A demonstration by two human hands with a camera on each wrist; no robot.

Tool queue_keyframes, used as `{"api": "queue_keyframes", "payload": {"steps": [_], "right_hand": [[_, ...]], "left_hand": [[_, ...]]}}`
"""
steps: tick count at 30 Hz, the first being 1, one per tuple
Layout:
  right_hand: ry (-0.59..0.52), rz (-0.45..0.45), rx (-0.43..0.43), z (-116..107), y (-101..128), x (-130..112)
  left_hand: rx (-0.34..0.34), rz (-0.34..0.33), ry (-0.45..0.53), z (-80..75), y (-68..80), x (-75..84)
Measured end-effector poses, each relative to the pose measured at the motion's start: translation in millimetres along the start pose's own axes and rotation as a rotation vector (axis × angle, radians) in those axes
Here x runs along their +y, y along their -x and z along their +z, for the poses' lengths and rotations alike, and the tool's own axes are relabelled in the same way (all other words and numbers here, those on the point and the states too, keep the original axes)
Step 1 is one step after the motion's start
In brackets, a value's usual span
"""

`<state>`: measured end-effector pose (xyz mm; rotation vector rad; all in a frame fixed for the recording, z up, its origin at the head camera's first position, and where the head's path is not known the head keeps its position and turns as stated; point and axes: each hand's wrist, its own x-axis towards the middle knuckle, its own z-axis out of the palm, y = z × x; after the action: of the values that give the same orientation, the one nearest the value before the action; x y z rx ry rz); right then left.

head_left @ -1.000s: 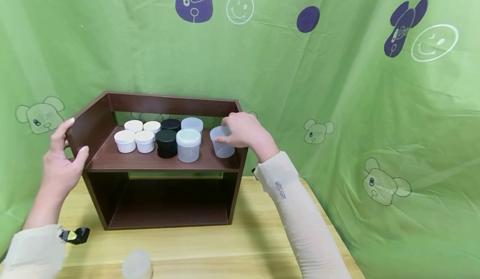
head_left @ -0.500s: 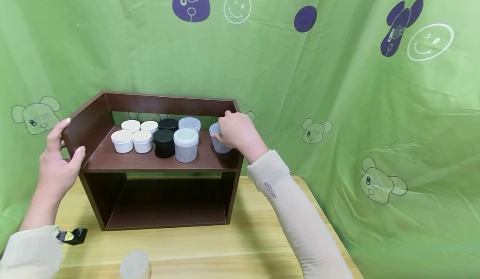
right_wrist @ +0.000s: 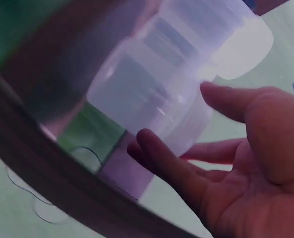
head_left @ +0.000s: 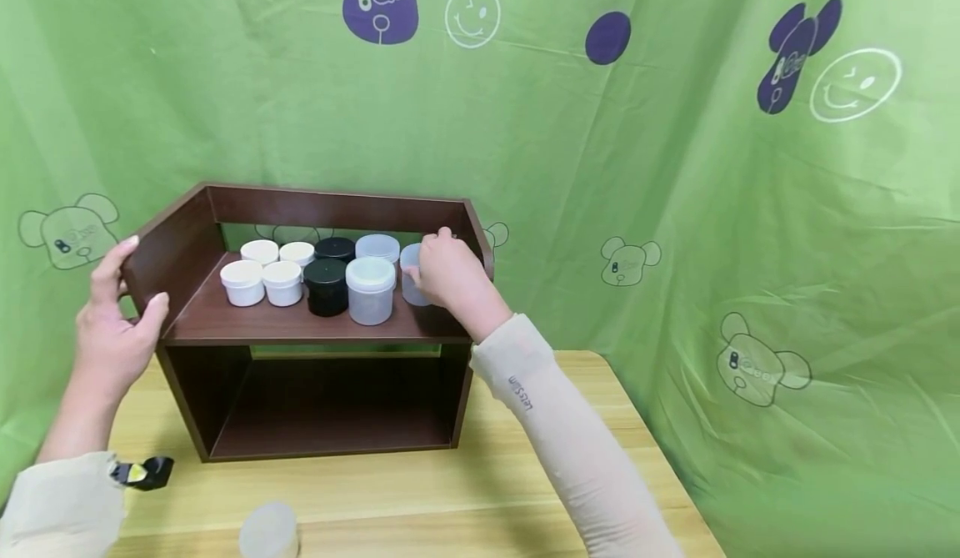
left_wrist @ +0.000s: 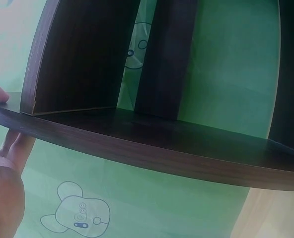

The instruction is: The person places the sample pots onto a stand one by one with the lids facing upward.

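Note:
A dark brown two-tier wooden shelf point(head_left: 337, 206) stands on the table. With thumb and fingers on opposite sides, my left hand point(head_left: 112, 341) grips its left side panel; the left wrist view has that hand point(left_wrist: 5, 193) at the left edge. On the upper tier, my right hand point(head_left: 453, 279) holds a translucent plastic jar point(head_left: 412, 279), fingers and thumb around its upper part point(right_wrist: 182, 111). Just left of it stand a front translucent jar point(head_left: 371, 295) and a rear translucent jar point(head_left: 377, 247), beside two black jars point(head_left: 327, 291) and several white jars point(head_left: 243, 283).
Near the front edge of the view, another translucent jar point(head_left: 268, 531) stands on the wooden table point(head_left: 420, 500). A green patterned curtain point(head_left: 675, 166) hangs behind and to the right. Below the jars is the shelf's lower compartment point(head_left: 337, 408).
My right hand has slid the translucent jar left along the upper tier, from near the right side panel to close beside the other translucent jars. My left hand keeps its grip on the shelf.

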<state>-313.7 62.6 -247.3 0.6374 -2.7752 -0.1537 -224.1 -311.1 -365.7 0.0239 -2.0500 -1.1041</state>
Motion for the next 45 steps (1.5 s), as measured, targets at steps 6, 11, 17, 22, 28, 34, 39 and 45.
{"api": "queue_keyframes", "payload": {"steps": [6,11,17,22,28,34,39,45], "right_hand": [[-0.158,0.142,0.051,13.9,4.5,-5.2],[-0.228,0.203,0.119,24.7,9.1,-9.7],[-0.292,0.252,0.191,37.7,11.6,-12.2],[-0.35,0.271,0.251,45.2,12.1,-14.4],[-0.393,0.284,0.309,54.3,12.6,-15.3],[-0.403,0.288,0.338,57.9,13.1,-15.5],[-0.407,0.294,0.35,58.0,13.6,-15.9],[-0.41,0.296,0.355,58.8,14.8,-16.4]], "left_hand": [[-0.015,-0.003,-0.003,-1.0,-0.3,0.1],[-0.008,-0.006,-0.006,-1.2,-1.1,0.1],[-0.015,0.0,0.003,-0.4,-0.7,-0.2],[-0.014,-0.006,0.001,-1.3,-0.6,-0.3],[-0.009,-0.002,0.002,-1.2,0.5,2.1],[-0.012,-0.002,0.001,-1.4,0.3,2.5],[-0.011,0.002,0.002,-1.7,0.2,3.3],[-0.01,0.004,-0.004,-1.8,1.1,2.8]]}}
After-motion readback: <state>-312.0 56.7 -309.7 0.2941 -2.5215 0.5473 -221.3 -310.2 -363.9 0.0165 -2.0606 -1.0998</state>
